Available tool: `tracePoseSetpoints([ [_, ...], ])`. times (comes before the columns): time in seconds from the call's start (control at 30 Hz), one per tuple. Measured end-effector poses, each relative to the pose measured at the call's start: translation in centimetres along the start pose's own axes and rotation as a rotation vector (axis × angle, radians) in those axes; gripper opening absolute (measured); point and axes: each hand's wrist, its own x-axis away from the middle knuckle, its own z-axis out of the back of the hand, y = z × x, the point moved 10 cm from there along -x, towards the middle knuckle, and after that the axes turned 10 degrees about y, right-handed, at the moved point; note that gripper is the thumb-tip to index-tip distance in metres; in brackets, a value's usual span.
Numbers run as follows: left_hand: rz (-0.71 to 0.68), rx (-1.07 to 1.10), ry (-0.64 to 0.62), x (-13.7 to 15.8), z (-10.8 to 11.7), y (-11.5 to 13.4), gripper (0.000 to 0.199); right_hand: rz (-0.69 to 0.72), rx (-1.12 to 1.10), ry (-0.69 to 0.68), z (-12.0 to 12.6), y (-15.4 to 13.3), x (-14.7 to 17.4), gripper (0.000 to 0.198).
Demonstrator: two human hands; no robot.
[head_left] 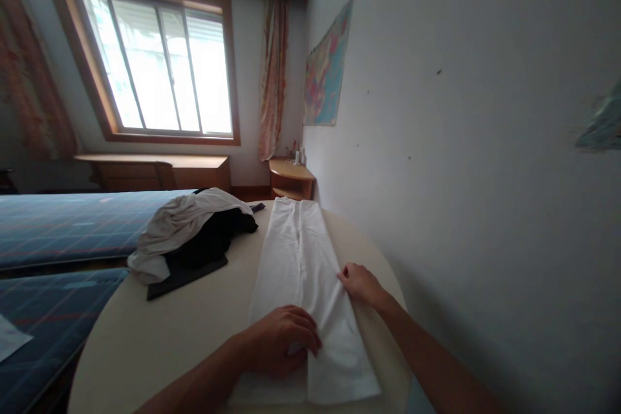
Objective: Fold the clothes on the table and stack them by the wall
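Note:
A long white garment (291,259) lies flat on the round table, running away from me, with a crease or edge down its middle. Its exact kind I cannot make out. My left hand (284,341) is over the nearer part, its fingers curled and closed on the cloth at that middle line. At the right side, my right hand (359,283) pinches the garment's outer edge between thumb and fingers. Part of the near left side of the cloth is hidden behind my left hand and forearm.
A heap of grey and black clothes (194,233) lies on the cream round table (145,336) at the left. Blue plaid mattresses (72,226) stand beyond it. A wall (485,207) rises close on the right. A corner shelf (292,171) and desk (194,165) are at the back.

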Motion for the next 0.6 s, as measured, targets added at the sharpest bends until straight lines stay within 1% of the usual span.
tracePoseSetpoints([
  [0.07, -0.018, -0.006, -0.021, 0.2, -0.3, 0.1, 0.035, 0.003, 0.007, 0.006, 0.0, 0.3, -0.1, 0.026],
  [0.17, -0.001, -0.012, -0.039, 0.4, -0.7, 0.0, 0.024, -0.003, 0.021, 0.03, 0.4, 0.5, -0.2, 0.024],
  [0.23, 0.005, 0.017, -0.057, 0.4, -0.7, 0.1, 0.018, 0.017, 0.023, 0.073, 0.9, -0.2, -0.1, 0.022],
  [0.27, 0.009, 0.032, -0.059, 0.5, -0.6, 0.2, 0.018, 0.052, 0.012, 0.108, 1.2, -1.0, 0.0, 0.022],
  [0.33, 0.04, 0.014, -0.04, 0.5, 0.2, -0.1, 0.02, 0.174, -0.044, 0.176, 1.7, -3.4, 0.4, 0.023],
  [0.4, 0.112, -0.084, -0.013, 0.6, 1.1, -1.0, 0.018, 0.317, -0.126, 0.195, 1.7, -6.2, 1.0, 0.026],
  [0.5, 0.198, -0.226, -0.031, 1.1, 1.8, -2.5, 0.016, 0.469, -0.23, 0.125, 0.7, -9.4, 1.8, 0.031],
  [0.6, 0.2, -0.223, -0.105, 1.7, 1.2, -2.9, 0.01, 0.568, -0.267, 0.046, -0.4, -11.5, 2.7, 0.04],
])
